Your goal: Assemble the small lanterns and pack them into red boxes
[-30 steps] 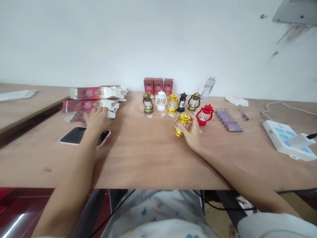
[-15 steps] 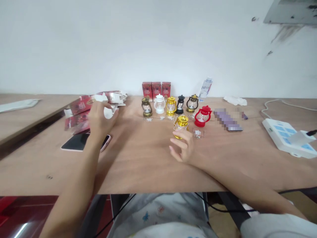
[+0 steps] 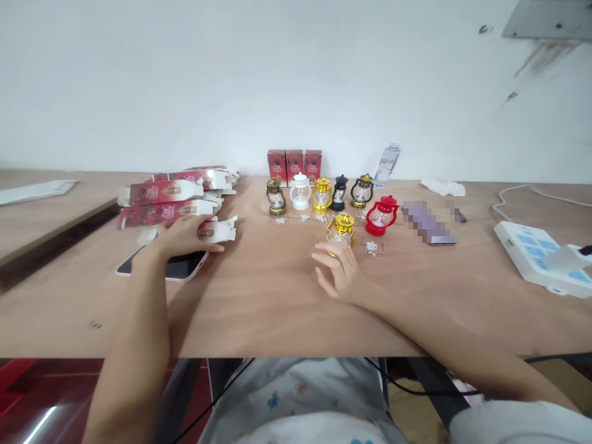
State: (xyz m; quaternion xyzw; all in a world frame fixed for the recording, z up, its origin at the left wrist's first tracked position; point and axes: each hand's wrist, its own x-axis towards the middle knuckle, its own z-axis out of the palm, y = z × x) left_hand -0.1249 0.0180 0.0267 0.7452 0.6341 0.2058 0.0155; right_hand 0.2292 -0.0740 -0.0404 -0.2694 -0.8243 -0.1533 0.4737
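My left hand (image 3: pixel 182 237) is closed around a flattened red-and-white carton (image 3: pixel 222 230), above a phone (image 3: pixel 182 266) with a pale pink edge. Behind it lies a pile of similar flat cartons (image 3: pixel 161 191). My right hand (image 3: pixel 340 270) rests on the table, fingers loosely bent and apart, in front of a small gold lantern (image 3: pixel 342 225) whose base it partly hides. To that lantern's right stands a red lantern (image 3: pixel 382 216), with a small bent wire handle and white piece (image 3: pixel 371 247) in front of it.
Several lanterns stand in a row, among them a white lantern (image 3: pixel 300 192) and a black lantern (image 3: pixel 340 194). Three red boxes (image 3: pixel 295 165) stand behind them. A bottle (image 3: pixel 387 163), a white tissue (image 3: pixel 443 187) and a power strip (image 3: pixel 531 250) are on the right.
My left hand has come down and toward me from the carton pile and now holds one flat carton over the phone. My right hand has stayed almost still.
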